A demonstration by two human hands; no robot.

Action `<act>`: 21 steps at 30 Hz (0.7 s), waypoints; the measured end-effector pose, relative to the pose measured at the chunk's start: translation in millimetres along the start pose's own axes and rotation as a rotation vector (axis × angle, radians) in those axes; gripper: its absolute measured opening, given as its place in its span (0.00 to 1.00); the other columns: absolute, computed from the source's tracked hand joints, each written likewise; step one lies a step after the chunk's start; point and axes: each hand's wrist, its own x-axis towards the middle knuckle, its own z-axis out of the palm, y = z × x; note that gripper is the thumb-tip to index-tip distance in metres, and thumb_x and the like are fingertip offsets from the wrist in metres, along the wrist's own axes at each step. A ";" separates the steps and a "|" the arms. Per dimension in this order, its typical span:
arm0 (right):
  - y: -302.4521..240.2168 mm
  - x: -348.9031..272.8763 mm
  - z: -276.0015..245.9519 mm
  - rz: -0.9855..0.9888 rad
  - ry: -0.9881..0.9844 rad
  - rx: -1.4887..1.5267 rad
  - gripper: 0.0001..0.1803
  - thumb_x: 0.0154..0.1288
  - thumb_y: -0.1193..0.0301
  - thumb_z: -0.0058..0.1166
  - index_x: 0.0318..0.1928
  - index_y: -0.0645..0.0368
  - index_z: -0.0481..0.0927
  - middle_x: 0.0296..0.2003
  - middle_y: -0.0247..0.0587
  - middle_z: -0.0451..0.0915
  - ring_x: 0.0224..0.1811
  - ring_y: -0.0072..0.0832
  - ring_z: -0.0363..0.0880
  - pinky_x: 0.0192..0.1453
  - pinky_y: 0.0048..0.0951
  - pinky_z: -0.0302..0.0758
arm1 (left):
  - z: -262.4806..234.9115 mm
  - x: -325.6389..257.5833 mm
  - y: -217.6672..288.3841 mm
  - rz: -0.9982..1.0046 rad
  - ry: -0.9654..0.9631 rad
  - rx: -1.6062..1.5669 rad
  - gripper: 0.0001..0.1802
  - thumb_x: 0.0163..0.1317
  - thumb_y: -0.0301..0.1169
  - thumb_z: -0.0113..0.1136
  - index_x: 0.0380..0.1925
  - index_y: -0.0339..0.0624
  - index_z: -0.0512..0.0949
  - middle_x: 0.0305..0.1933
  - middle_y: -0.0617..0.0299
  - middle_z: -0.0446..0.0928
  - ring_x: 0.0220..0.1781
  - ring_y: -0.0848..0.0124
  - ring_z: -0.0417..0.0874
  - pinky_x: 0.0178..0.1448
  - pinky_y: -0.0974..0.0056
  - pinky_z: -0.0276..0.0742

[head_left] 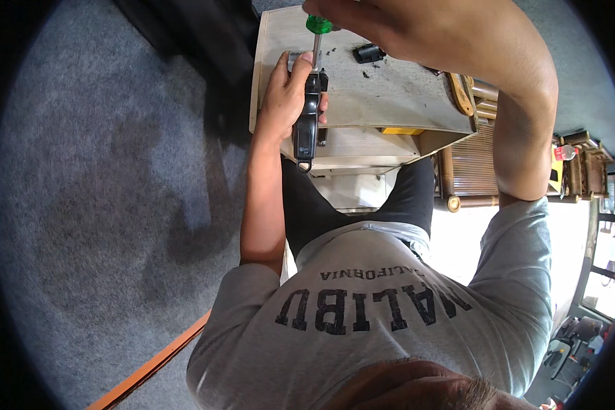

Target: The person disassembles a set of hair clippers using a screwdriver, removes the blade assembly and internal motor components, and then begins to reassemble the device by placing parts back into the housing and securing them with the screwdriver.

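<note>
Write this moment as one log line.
left hand: grips black elongated plastic device | right hand: holds green-handled metal screwdriver | shaft: toward device

A pale grey T-shirt [383, 355] filled the lower middle of the frame, its cloth softly creased. Large dark block letters [331, 311] curved across the chest, upside down in the view, with a shorter row of small dark letters [352, 275] above them. The left sleeve [236, 297] and right sleeve [519, 239] were short, loose and plain grey. Past the wrinkled hem [362, 229], near the centre, showed black trousers [316, 199]. Left hand [280, 102] and right hand [369, 24] were bare.
</note>
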 end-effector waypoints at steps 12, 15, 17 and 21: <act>69.1 16.7 48.0 -0.396 0.281 0.275 0.15 0.71 0.66 0.66 0.35 0.67 0.80 0.23 0.54 0.82 0.29 0.51 0.85 0.35 0.46 0.80 | -1.1 -0.5 0.2 -0.004 0.001 -0.013 0.21 0.79 0.47 0.56 0.52 0.40 0.67 0.23 0.58 0.75 0.18 0.70 0.79 0.19 0.60 0.80; 66.4 11.2 39.7 -0.311 0.245 0.213 0.16 0.71 0.65 0.66 0.34 0.67 0.80 0.22 0.53 0.81 0.27 0.50 0.85 0.34 0.45 0.78 | 7.4 -4.0 6.7 0.008 0.028 0.042 0.20 0.81 0.47 0.50 0.43 0.40 0.72 0.28 0.58 0.76 0.20 0.70 0.79 0.19 0.62 0.78; 59.0 2.9 28.9 -0.167 0.204 0.068 0.16 0.71 0.65 0.65 0.33 0.67 0.79 0.22 0.53 0.81 0.27 0.50 0.84 0.33 0.45 0.76 | 8.0 -3.0 6.0 0.005 0.022 0.048 0.20 0.81 0.48 0.50 0.44 0.40 0.72 0.28 0.58 0.76 0.20 0.70 0.79 0.19 0.62 0.78; 60.6 0.1 30.3 -0.305 0.274 -0.024 0.18 0.72 0.64 0.65 0.31 0.66 0.79 0.18 0.51 0.78 0.22 0.50 0.82 0.30 0.44 0.74 | 2.0 -1.5 2.0 -0.001 0.004 0.049 0.20 0.81 0.48 0.51 0.44 0.39 0.72 0.30 0.57 0.76 0.20 0.69 0.79 0.19 0.62 0.78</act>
